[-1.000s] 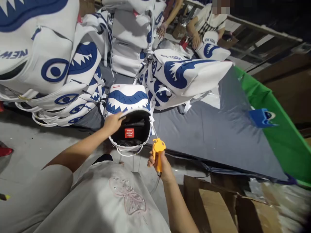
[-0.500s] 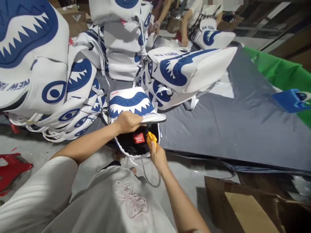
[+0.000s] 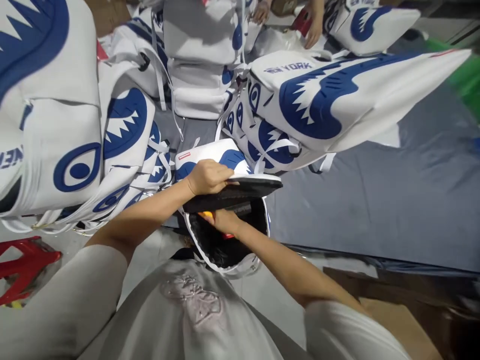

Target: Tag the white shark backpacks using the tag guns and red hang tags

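A white backpack (image 3: 235, 145) with blue shark-mouth print stands at the table's near edge, its top opened to a black lining. My left hand (image 3: 210, 176) is closed on the rim of the raised front panel, folding it up and back. Inside the opening, my right hand (image 3: 225, 221) reaches under that panel. Its fingers are wrapped round a small yellow tool (image 3: 207, 215), of which only a bit shows; the tip is hidden. A red label (image 3: 227, 235) peeks out below my right wrist.
Shark-print backpacks are piled at the left (image 3: 80, 120), the back (image 3: 202, 75) and the right (image 3: 322, 105) of the grey-covered table (image 3: 360, 200). A co-worker's hand (image 3: 314, 31) is at the far side. A red plastic stool (image 3: 28, 267) and cardboard (image 3: 401, 320) are on the floor.
My left hand has lifted the panel higher, showing its black underside. My right hand has moved left and deeper into the backpack with the yellow tool. The view has come closer.
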### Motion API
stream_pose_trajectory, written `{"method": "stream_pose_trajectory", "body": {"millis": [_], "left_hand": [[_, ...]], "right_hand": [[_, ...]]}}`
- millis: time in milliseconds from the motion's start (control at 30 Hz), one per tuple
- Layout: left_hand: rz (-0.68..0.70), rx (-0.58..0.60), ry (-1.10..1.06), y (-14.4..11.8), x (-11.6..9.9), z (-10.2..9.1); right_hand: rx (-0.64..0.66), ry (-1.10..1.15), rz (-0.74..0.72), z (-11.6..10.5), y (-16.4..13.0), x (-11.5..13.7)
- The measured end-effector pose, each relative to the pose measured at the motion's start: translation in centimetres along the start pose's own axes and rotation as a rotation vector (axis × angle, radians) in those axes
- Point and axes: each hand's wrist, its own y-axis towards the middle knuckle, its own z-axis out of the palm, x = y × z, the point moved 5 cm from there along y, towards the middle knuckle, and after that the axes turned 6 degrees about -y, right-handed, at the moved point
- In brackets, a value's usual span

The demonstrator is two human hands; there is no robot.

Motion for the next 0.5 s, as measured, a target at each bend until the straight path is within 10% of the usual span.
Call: {"method": "stream_pose_trajectory", "body": {"millis": [133,233,333,500], "left_hand": [[-0.061,-0.271,-0.091,0.2,2.0,0.0],[-0.167,-0.309,-0.209,0.5,1.8,0.1],[-0.218,-0.285,-0.333,0.3,0.5,-0.2],[-0.39,-0.303,-0.366,-0.4,1.0,-0.6]], "right_hand": [[0.302,-0.247,0.034,1.9,-6.7,-4.0],[0.169,-0.351,0.168,0.2,-8.0,-5.6],[-0.151,-0.35,0.227,-3.2,-2.8,-3.4],[-0.224,-0.339,0.333,-8.2,6.4,-2.9]]}}
